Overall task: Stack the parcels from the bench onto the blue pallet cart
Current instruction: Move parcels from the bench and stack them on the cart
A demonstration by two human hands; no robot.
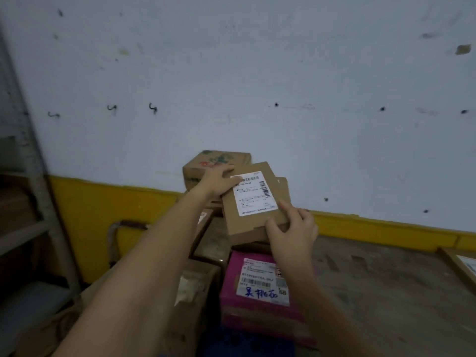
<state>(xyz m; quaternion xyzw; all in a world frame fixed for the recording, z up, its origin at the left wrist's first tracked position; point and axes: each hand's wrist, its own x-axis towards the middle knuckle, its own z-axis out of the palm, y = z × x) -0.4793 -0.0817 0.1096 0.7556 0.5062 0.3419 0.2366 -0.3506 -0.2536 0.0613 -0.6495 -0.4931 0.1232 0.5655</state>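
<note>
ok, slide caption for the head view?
Left hand and right hand hold a flat labelled parcel over the stack, beyond a pink parcel.

The left hand (215, 180) grips the far corner of a flat cardboard parcel (242, 225) and the right hand (293, 234) pinches its near corner. Its white label (253, 194) faces up. Below it lie a pink parcel (253, 305) and a printed brown box (206, 166).

The wall (257, 73) stands close behind the parcel stack (213, 240), and a printed carton (203, 163) crowds the far-left corner of the flat labelled parcel (242, 228). A metal shelving rack (38, 176) hems in the left, while the concrete floor (386, 279) on the right lies open.
</note>
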